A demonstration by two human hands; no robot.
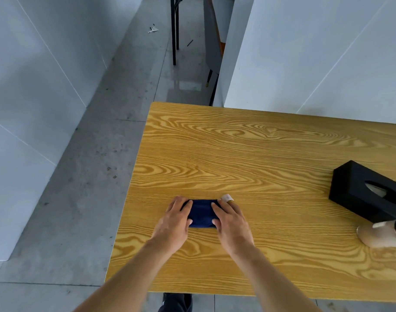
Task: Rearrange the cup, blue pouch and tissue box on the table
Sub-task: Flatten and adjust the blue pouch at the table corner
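Both hands hold the pouch (202, 213) on the table (248, 154): left hand (174, 221) grips its left end, right hand (231, 221) its right; box (368, 192) and cup (381, 235) well right of the pouch

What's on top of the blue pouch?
Both hands rest on the blue pouch: the left hand covers its left end, the right hand its right end. Only the middle shows; the ends are hidden.
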